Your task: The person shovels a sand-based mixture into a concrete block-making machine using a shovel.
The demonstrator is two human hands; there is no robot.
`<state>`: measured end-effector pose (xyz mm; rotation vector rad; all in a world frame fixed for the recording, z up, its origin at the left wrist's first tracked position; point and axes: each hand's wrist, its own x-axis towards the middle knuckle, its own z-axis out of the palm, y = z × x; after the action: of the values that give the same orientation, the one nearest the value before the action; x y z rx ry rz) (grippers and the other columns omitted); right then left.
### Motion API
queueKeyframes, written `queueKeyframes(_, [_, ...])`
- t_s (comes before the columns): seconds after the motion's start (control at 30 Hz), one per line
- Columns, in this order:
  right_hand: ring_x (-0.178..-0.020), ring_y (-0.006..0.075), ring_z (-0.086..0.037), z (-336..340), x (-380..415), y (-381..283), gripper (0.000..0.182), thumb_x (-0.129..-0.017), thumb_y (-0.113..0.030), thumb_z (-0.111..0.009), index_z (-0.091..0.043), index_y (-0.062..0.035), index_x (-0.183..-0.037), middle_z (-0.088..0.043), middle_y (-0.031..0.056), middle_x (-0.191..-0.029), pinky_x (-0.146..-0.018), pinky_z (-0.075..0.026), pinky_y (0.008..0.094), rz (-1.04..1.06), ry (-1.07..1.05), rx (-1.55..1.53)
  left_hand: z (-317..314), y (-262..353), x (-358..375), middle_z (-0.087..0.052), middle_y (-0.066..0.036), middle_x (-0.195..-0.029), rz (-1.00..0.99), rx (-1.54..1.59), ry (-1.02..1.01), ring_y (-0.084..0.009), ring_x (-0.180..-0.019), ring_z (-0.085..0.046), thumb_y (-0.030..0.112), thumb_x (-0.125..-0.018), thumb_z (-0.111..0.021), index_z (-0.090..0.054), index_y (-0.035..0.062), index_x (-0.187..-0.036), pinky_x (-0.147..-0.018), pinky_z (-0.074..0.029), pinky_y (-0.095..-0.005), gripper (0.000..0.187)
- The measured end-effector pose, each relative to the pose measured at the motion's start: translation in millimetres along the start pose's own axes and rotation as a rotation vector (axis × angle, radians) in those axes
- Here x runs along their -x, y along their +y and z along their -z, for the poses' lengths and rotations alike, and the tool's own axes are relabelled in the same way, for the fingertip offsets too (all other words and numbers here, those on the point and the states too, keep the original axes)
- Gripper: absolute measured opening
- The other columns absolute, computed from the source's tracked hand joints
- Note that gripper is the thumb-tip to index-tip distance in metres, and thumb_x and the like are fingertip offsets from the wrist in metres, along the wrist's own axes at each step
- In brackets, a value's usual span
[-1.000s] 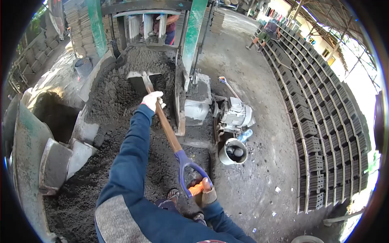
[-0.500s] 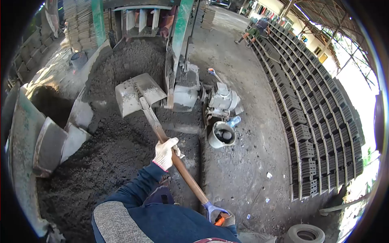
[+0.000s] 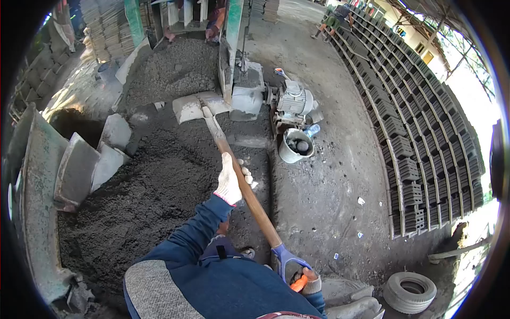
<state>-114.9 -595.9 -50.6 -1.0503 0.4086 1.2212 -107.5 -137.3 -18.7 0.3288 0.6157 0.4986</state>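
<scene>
A long-handled shovel (image 3: 259, 215) slants across the middle of the head view. Its pale metal blade (image 3: 188, 108) sits at the near edge of a heap of dark, damp mix (image 3: 175, 66). My left hand (image 3: 229, 179), in a white knitted glove, wraps around the wooden shaft at mid-length. Low in the view, close to my body, my right hand (image 3: 309, 281) closes on the orange grip (image 3: 299, 283) of the blue D-shaped handle (image 3: 287, 259). More loose dark mix (image 3: 143, 202) covers the ground on my left.
A motor (image 3: 295, 101) and a bucket (image 3: 295, 147) stand right of the blade. Blocks fill a long rack (image 3: 409, 138) on the right. A tyre (image 3: 409, 292) lies lower right. Another person's hands (image 3: 212, 33) show behind the heap; a second person (image 3: 334, 21) bends near the rack.
The shovel blade, earlier raised with some mix on it, is now lower and tipped at the heap's edge. Hands behind the heap have come lower. The view has shifted slightly.
</scene>
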Motion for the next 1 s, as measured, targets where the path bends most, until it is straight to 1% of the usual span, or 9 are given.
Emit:
queueKeyframes(0.13, [-0.068, 0.0226, -0.064, -22, -8, 3, 0.038, -0.085, -0.034, -0.069, -0.064, -0.0011, -0.105, -0.065, 0.0089, -0.077, -0.064, -0.056, 0.0363, 0.136, 0.101, 0.239, 4, 18, -12, -0.051, -0.002, -0.069, 0.014, -0.005, 0.019, -0.0216, -0.054, -0.051, 0.070, -0.094, -0.042, -0.052, 0.0140, -0.098, -0.054, -0.046, -0.0455, 0.057])
queueKeyframes(0.23, [-0.066, 0.0212, -0.065, -116, -9, -10, 0.027, -0.082, -0.024, -0.073, -0.063, -0.0010, -0.093, -0.067, 0.0100, -0.077, -0.064, -0.055, 0.0336, 0.303, 0.158, 0.254, 1, 49, -40, -0.046, -0.002, -0.067, -0.023, -0.096, 0.035, -0.0203, -0.051, -0.047, 0.077, -0.091, -0.035, -0.047, 0.0141, -0.097, -0.052, -0.045, -0.0444, 0.064])
queueKeyframes(0.57, [-0.085, 0.0205, -0.067, -247, -148, -16, 0.039, -0.083, -0.027, -0.078, -0.059, -0.0015, -0.106, -0.069, 0.0131, -0.094, -0.081, -0.055, 0.0341, 0.397, -0.143, 0.420, 34, 210, -207, -0.049, -0.005, -0.064, -0.079, -0.205, -0.040, -0.0224, -0.046, -0.049, 0.078, -0.087, -0.046, -0.050, 0.0102, -0.093, -0.045, -0.046, -0.0436, 0.068])
queueKeyframes(0.6, [-0.086, 0.0141, -0.063, -263, -158, -27, 0.032, -0.087, -0.025, -0.076, -0.060, -0.0038, -0.106, -0.067, 0.0067, -0.094, -0.077, -0.051, 0.0277, 0.357, -0.152, 0.463, 34, 224, -221, -0.049, -0.006, -0.064, -0.091, -0.214, -0.042, -0.0225, -0.046, -0.049, 0.078, -0.087, -0.046, -0.050, 0.0100, -0.093, -0.045, -0.046, -0.0438, 0.068])
queueKeyframes(0.7, [-0.080, 0.0180, -0.065, -308, -202, -52, 0.034, -0.086, -0.024, -0.076, -0.059, -0.0013, -0.104, -0.065, 0.0074, -0.087, -0.080, -0.054, 0.0337, 0.438, -0.217, 0.306, 26, 265, -270, -0.049, -0.005, -0.064, -0.109, -0.235, -0.065, -0.0218, -0.048, -0.050, 0.077, -0.087, -0.046, -0.051, 0.0087, -0.093, -0.048, -0.048, -0.0435, 0.069])
queueKeyframes(0.83, [-0.082, 0.0098, -0.056, -395, -231, -99, 0.034, -0.093, -0.033, -0.068, -0.060, -0.0014, -0.105, -0.059, 0.0017, -0.088, -0.074, -0.047, 0.0263, 0.383, -0.225, 0.407, 9, 322, -325, -0.048, -0.002, -0.065, -0.171, -0.233, 0.024, -0.0171, -0.048, -0.048, 0.074, -0.089, -0.048, -0.052, 0.0070, -0.095, -0.046, -0.044, -0.0356, 0.067])
queueKeyframes(0.9, [-0.078, 0.0137, -0.060, -407, -238, -125, 0.037, -0.093, -0.035, -0.066, -0.060, -0.0011, -0.106, -0.061, 0.0043, -0.087, -0.069, -0.052, 0.0288, 0.444, -0.301, 0.501, -5, 337, -348, -0.048, -0.003, -0.064, -0.212, -0.239, 0.081, -0.0180, -0.047, -0.049, 0.070, -0.091, -0.048, -0.052, 0.0068, -0.092, -0.046, -0.045, -0.0366, 0.063])
queueKeyframes(0.93, [-0.077, 0.0147, -0.062, -406, -235, -140, 0.036, -0.092, -0.033, -0.067, -0.059, -0.0004, -0.106, -0.062, 0.0048, -0.085, -0.066, -0.054, 0.0302, 0.450, -0.352, 0.462, -23, 339, -342, -0.047, -0.006, -0.063, -0.247, -0.379, 0.156, -0.0235, -0.052, -0.051, 0.066, -0.093, -0.047, -0.049, 0.0073, -0.087, -0.055, -0.051, -0.0432, 0.059])
queueKeyframes(1.0, [-0.074, 0.0164, -0.064, -392, -210, -176, 0.034, -0.090, -0.030, -0.067, -0.060, -0.0005, -0.106, -0.062, 0.0055, -0.083, -0.064, -0.056, 0.0328, 0.526, -0.348, 0.453, -53, 323, -318, -0.050, -0.007, -0.064, -0.197, -0.295, 0.076, -0.0252, -0.056, -0.053, 0.062, -0.092, -0.053, -0.048, 0.0079, -0.084, -0.062, -0.053, -0.0460, 0.055])
